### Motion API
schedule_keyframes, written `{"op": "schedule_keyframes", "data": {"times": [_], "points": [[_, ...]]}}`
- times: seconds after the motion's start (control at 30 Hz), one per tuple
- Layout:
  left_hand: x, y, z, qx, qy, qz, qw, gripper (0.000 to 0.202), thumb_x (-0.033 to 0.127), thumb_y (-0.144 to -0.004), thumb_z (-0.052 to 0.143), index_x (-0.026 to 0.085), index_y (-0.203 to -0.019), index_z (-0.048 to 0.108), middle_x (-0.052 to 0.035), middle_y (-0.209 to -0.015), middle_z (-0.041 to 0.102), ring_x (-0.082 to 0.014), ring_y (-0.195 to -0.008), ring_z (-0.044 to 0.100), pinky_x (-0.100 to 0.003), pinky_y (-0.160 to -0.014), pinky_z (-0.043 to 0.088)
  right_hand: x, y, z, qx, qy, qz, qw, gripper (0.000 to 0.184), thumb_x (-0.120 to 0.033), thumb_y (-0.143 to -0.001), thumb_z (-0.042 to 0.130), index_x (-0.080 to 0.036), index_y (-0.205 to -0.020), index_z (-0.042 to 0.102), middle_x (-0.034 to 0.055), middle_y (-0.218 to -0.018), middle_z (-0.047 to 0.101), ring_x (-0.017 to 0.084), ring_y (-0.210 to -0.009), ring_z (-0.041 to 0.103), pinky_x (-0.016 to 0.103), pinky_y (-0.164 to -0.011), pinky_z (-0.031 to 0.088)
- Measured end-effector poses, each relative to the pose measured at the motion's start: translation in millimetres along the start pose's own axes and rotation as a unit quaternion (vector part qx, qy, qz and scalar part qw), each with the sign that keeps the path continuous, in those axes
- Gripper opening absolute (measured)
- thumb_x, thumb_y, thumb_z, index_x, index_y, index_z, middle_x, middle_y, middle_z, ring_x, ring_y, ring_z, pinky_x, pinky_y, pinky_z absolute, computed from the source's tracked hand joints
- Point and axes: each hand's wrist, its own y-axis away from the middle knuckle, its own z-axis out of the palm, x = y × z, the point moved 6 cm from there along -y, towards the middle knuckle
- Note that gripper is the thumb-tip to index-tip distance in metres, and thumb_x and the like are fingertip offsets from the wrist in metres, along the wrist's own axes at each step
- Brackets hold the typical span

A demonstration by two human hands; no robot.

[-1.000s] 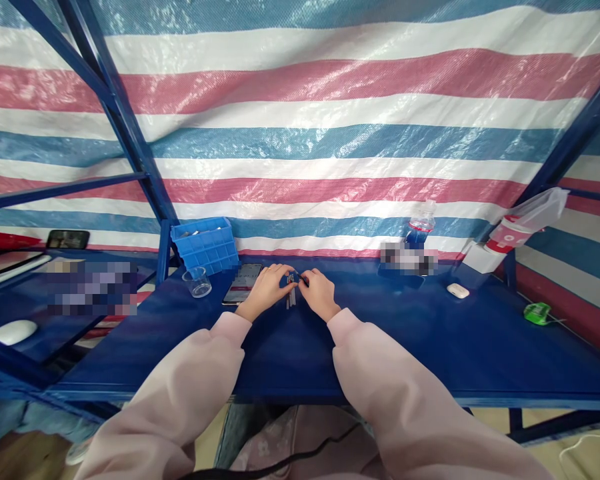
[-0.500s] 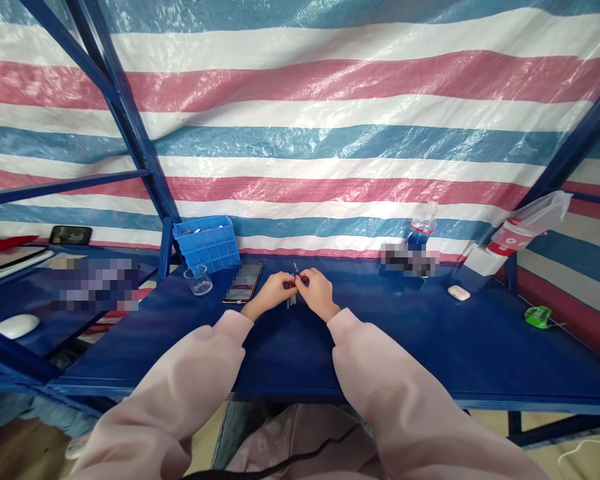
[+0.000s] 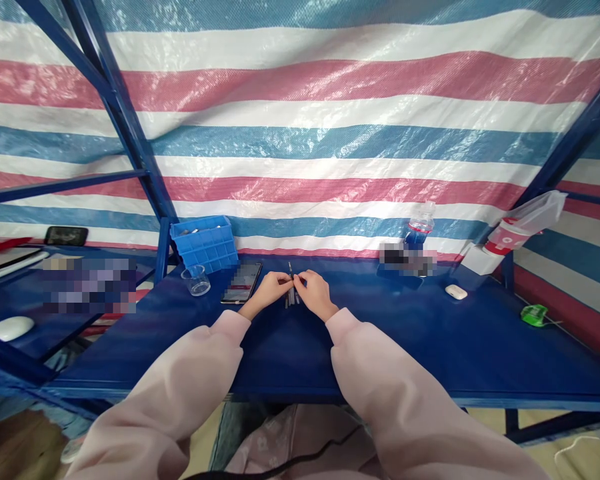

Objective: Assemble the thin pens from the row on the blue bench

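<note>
My left hand (image 3: 274,288) and my right hand (image 3: 314,292) meet above the middle of the blue table (image 3: 380,340). Fingertips of both are pinched around a small thin rod (image 3: 291,268), dark with a silvery upper tip, standing nearly upright between them. Its exact kind is too small to make out. Just below the fingers, several slim grey rods (image 3: 292,297) lie side by side on the tabletop, partly covered by the hands. Left of my left hand lies a phone (image 3: 242,283) with a blurred screen.
A blue plastic bin (image 3: 205,243) and a clear cup (image 3: 197,281) stand at back left. To the right are a bottle (image 3: 420,227), a white earbud case (image 3: 456,292), a green object (image 3: 534,315) and a lidded cup (image 3: 507,237) by a white box (image 3: 476,259). A blue frame post (image 3: 130,133) rises left.
The thin rod has turned more upright between my fingers, and my fingertips have shifted slightly around it. More of the grey rods below shows. The view has moved a little.
</note>
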Motion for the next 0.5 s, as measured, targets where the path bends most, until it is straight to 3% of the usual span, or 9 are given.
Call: {"op": "schedule_keyframes", "data": {"times": [0.2, 0.33, 0.5], "points": [[-10, 6, -23.8, 0.092, -0.156, -0.153, 0.972, 0.026, 0.042, -0.069, 0.052, 0.018, -0.060, 0.061, -0.0017, -0.061, 0.062, -0.0155, -0.060, 0.055, -0.022, -0.050, 0.035, 7, -1, 6, -0.024, 0.030, 0.023, 0.999, 0.021, -0.031, -0.088, 0.042, -0.022, -0.091, 0.060, 0.0027, -0.092, 0.057, 0.014, -0.091, 0.051, 0.022, -0.072, 0.038], [-6, 12, -24.7, 0.067, -0.225, -0.199, 0.951, 0.024, 0.041, -0.068, 0.053, 0.019, -0.058, 0.059, -0.0047, -0.064, 0.064, -0.0189, -0.062, 0.058, -0.024, -0.053, 0.037, 11, -2, 13, -0.044, 0.039, 0.019, 0.998, 0.019, -0.029, -0.086, 0.045, -0.021, -0.095, 0.060, 0.0041, -0.094, 0.056, 0.016, -0.093, 0.050, 0.024, -0.074, 0.039], [-8, 12, -22.7, 0.049, -0.253, -0.204, 0.944, 0.027, 0.041, -0.068, 0.051, 0.018, -0.057, 0.058, -0.0074, -0.064, 0.063, -0.0214, -0.064, 0.060, -0.026, -0.054, 0.040, 11, -3, 18, -0.056, 0.047, -0.002, 0.997, 0.020, -0.028, -0.086, 0.044, -0.020, -0.095, 0.060, 0.0052, -0.093, 0.055, 0.017, -0.094, 0.049, 0.025, -0.078, 0.038]]}}
